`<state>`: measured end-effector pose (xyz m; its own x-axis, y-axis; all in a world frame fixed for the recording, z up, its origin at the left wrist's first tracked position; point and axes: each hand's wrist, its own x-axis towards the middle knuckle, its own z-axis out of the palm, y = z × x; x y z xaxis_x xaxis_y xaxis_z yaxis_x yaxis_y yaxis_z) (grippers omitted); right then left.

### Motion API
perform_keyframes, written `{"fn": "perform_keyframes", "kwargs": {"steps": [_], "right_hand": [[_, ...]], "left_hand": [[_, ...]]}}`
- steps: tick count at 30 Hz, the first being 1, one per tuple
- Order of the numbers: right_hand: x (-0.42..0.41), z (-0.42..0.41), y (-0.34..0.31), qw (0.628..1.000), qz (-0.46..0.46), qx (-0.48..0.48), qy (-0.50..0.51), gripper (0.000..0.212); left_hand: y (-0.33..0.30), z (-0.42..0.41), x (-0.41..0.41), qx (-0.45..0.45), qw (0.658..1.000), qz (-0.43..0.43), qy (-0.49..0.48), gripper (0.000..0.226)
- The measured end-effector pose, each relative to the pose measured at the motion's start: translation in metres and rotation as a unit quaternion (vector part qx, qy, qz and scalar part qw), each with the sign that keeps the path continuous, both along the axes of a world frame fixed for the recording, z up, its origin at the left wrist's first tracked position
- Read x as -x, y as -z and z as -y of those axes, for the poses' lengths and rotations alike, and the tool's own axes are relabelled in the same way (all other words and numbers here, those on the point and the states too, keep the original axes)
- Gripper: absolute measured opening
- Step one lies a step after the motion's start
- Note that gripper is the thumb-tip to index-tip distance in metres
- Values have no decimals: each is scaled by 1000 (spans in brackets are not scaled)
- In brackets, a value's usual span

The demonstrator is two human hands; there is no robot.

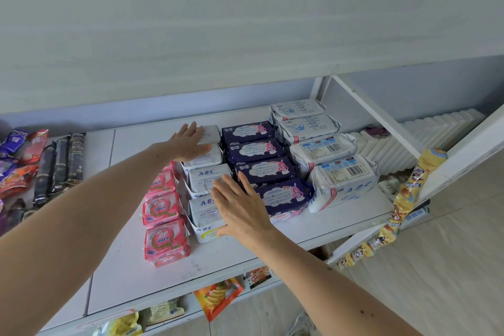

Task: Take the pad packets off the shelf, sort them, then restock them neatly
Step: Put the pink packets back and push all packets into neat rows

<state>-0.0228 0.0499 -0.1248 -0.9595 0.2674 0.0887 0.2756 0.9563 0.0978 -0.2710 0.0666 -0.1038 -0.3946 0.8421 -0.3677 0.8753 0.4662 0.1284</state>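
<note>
Pad packets stand in sorted rows on the white shelf (131, 275). From left to right: pink packets (165, 241), white ABC packets (203, 179), dark purple packets (261, 169) and larger white packets (341, 180). My left hand (189, 142) lies flat, fingers spread, on the far end of the white ABC row. At the near end of that row my right hand (240, 209) rests flat with fingers apart, partly covering the front packet. Neither hand grips a packet.
Dark and purple snack packets (58, 163) lie at the shelf's left. A hanging strip of yellow snack bags (403, 199) dangles at the right end. White stacked goods (409, 142) sit lower right. Snack bags (218, 297) show on the shelf below.
</note>
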Motion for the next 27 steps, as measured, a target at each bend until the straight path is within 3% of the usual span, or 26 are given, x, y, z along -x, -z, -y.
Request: {"fn": "perform_keyframes", "kwargs": {"steps": [7,13,22,27], "right_hand": [[0,1,2,1000,16,-5,8,104],[-3,3,-7,999,28,26,-3,109],[30,42,-19,995,2,23,-100,118],[44,64,-1,994,31,-16,-107,106]], "left_hand": [[0,1,-1,-12,999,28,-12,75],[-3,14,10,-30,1000,4,-3,75],[-8,84,36,-45,994,54,-80,82],[-1,103,33,-51,992,93,-72,70]]}}
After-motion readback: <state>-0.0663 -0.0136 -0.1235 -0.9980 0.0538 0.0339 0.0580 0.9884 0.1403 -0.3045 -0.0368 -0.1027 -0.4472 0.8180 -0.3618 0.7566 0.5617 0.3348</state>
